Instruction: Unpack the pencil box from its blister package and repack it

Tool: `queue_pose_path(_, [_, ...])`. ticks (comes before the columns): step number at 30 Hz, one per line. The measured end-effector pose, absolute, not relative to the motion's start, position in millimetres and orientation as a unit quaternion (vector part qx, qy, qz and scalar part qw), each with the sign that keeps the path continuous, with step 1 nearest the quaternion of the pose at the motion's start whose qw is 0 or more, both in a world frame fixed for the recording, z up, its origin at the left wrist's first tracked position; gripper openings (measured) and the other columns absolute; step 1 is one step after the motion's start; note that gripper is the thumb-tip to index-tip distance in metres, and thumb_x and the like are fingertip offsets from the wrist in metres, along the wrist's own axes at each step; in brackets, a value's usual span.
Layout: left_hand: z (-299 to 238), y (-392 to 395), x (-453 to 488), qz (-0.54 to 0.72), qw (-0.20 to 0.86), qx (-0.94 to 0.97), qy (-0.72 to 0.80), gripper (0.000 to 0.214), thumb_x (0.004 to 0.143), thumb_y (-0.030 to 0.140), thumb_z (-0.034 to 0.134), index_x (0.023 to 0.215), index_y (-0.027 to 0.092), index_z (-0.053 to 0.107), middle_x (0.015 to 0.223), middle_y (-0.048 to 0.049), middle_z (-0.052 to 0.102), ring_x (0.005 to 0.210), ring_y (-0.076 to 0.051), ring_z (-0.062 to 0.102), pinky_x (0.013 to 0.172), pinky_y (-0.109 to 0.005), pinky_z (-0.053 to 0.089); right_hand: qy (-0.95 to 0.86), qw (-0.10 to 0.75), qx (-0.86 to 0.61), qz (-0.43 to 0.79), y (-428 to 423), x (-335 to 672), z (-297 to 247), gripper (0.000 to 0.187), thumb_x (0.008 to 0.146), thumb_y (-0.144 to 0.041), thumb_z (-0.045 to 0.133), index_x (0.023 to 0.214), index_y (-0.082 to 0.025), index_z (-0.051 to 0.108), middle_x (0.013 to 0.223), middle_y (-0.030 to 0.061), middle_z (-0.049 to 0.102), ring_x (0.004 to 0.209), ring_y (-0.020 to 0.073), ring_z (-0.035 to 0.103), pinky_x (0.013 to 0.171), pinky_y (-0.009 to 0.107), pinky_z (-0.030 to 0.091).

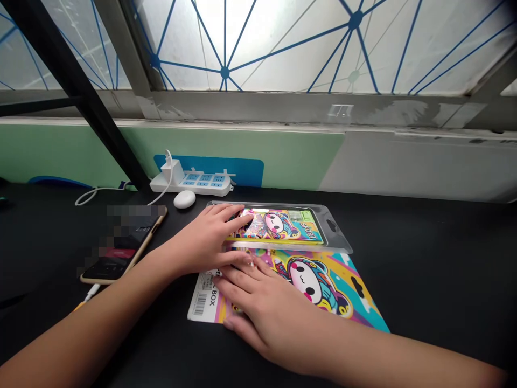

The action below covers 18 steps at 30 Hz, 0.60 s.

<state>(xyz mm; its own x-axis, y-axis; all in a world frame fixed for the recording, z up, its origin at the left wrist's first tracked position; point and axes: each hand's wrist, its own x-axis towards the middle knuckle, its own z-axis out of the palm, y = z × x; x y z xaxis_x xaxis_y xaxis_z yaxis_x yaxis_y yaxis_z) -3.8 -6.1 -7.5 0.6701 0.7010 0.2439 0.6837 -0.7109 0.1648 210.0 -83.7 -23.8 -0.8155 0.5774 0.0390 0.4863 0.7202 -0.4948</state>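
A clear plastic blister tray (337,237) lies flat on the black table, and in it sits a colourful cartoon-printed pack (278,223) with a yellow edge. My left hand (214,234) rests over the tray's left end, fingers spread. Nearer to me is a bright backing card (313,285) with a cartoon character, a barcode at its left end and a hang hole at its right. Across the card's left part lies my right hand (264,302), palm down with its fingers stretched out. The two hands meet at the left thumb and cover part of both things.
A phone (125,248) with a cable plugged in lies at left. Behind it are a white power strip (205,183) with a charger (173,171) and a white earbud case (184,199). A slanted black metal leg (100,124) stands at back left, before the window wall.
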Motion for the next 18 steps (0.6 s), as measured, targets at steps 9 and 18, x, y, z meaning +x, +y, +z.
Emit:
queue_pose_path(9, [-7,-10,6,0.153,-0.003,0.916,0.371,0.047,0.103,0.039,0.054,0.146,0.020,0.058,0.149,-0.0172,0.058,0.134,-0.035,0.054,0.110,-0.054,0.045,-0.929,0.106,-0.278,0.219,-80,212,-21,0.049,0.107,-0.042,0.045,0.148,-0.018,0.056,0.160,0.0102,0.051,0.152,0.0271,0.037,0.129,0.048,0.018])
queue_pose_path(18, [-7,-15,9,0.148,-0.006,0.911,0.386,0.055,0.095,0.034,0.064,0.148,0.023,0.056,0.150,-0.0157,0.057,0.134,-0.036,0.053,0.111,-0.055,0.043,-0.948,0.137,-0.242,0.152,-78,206,-24,0.037,0.110,-0.031,0.042,0.133,-0.013,0.064,0.140,0.0148,0.066,0.140,0.0240,0.052,0.120,0.040,0.038])
